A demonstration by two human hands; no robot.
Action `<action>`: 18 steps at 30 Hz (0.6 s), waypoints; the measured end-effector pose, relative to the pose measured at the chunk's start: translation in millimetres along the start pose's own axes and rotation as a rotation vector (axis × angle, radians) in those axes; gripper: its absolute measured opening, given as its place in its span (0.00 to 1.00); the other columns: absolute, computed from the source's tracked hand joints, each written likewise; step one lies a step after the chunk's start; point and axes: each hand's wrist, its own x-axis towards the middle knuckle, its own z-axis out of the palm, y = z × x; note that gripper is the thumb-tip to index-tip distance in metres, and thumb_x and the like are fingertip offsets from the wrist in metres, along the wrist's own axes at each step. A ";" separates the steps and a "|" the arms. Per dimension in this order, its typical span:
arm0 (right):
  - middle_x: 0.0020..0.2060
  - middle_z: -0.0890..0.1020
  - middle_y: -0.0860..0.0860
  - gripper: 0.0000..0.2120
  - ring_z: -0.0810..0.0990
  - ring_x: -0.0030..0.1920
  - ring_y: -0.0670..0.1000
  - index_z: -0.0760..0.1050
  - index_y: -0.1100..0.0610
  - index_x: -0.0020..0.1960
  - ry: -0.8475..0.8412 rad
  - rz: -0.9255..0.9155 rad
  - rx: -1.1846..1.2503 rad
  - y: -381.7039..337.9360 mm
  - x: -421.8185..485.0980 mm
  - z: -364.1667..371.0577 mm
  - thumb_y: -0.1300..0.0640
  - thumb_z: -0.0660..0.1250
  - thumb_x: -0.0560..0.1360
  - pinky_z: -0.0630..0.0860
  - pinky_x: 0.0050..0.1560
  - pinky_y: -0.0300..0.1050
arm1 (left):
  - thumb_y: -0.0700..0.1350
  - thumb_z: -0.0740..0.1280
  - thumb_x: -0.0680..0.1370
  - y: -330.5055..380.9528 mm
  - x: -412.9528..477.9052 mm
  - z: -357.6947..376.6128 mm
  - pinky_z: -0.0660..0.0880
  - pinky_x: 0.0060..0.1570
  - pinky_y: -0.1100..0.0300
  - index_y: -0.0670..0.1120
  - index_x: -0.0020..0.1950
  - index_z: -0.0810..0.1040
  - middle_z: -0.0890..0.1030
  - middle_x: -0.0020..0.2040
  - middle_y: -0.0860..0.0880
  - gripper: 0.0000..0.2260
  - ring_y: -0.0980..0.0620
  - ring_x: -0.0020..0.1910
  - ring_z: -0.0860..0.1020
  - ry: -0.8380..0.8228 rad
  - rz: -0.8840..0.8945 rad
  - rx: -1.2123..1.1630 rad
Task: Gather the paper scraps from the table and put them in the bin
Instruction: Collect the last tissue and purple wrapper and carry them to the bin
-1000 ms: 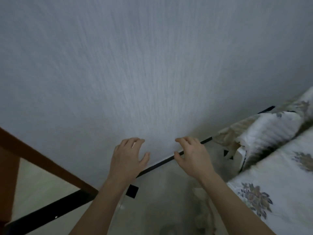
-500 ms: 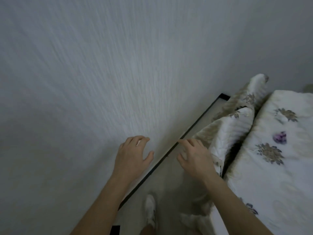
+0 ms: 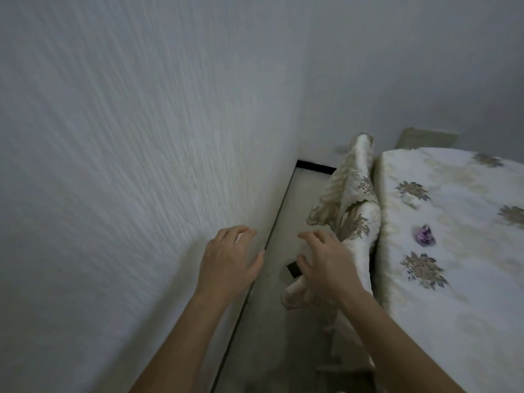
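Left hand (image 3: 226, 262): held out palm down in front of the textured white wall (image 3: 127, 165), fingers spread and slightly curled, grip apart, nothing in it.
Right hand (image 3: 326, 265): held out palm down over the floor gap, fingers spread, grip apart, empty.
Floor (image 3: 283, 336): narrow pale strip between wall and bed, black skirting line along the wall base.
Dark square (image 3: 293, 270): small, on the floor just beside the right thumb; cannot tell what it is.
Bed (image 3: 453, 265): at right, cream cover with floral motifs, one purple.
Bedcover fold (image 3: 354, 199): hangs bunched over the bed's near side, down toward the floor, partly behind the right hand.
Paper scraps: none visible in this view.
Bin: not in view.
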 end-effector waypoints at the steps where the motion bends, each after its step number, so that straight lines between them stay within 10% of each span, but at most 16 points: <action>1: 0.55 0.80 0.52 0.19 0.77 0.54 0.55 0.75 0.52 0.63 0.007 0.020 -0.010 3.0 7.8 1.1 0.50 0.65 0.73 0.76 0.50 0.51 | 0.58 0.58 0.75 0.4 13.2 3.1 0.78 0.50 0.49 0.47 0.63 0.79 0.80 0.59 0.48 0.23 0.47 0.57 0.78 -0.013 0.026 -0.008; 18: 0.49 0.79 0.52 0.18 0.77 0.48 0.56 0.77 0.52 0.57 0.110 0.284 -0.032 99.8 152.6 31.2 0.47 0.63 0.70 0.76 0.43 0.52 | 0.62 0.53 0.74 1.4 248.5 96.6 0.75 0.52 0.50 0.48 0.64 0.77 0.80 0.59 0.48 0.28 0.46 0.57 0.76 -0.172 0.266 0.002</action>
